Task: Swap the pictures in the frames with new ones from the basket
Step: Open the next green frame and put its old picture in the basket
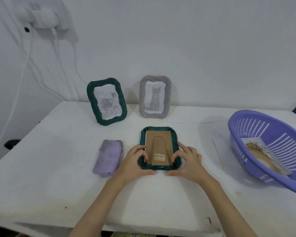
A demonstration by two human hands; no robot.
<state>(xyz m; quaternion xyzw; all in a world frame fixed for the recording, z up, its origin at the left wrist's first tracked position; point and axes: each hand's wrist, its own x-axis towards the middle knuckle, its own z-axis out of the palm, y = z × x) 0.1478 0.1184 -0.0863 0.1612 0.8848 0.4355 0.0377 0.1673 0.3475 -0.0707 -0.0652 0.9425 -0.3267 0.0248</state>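
So the dark green frame [159, 148] is laid face down on the white surface [58, 168], near the middle, with its brown cardboard backing and folded stand facing up. It's being pinched at both near corners: the left hand [135, 161] is curled onto the left edge, the right hand [186, 159] onto the right, fingertips sitting right by the small black tabs. Those tabs probably want turning aside one at a time, with the frame kept flat so the glass isn't stressed. A barcode sticker is seen low on the backing. The purple basket [263, 142] is parked well to the right with a drawn picture [261, 154] inside. Two other frames are stood at the far side.
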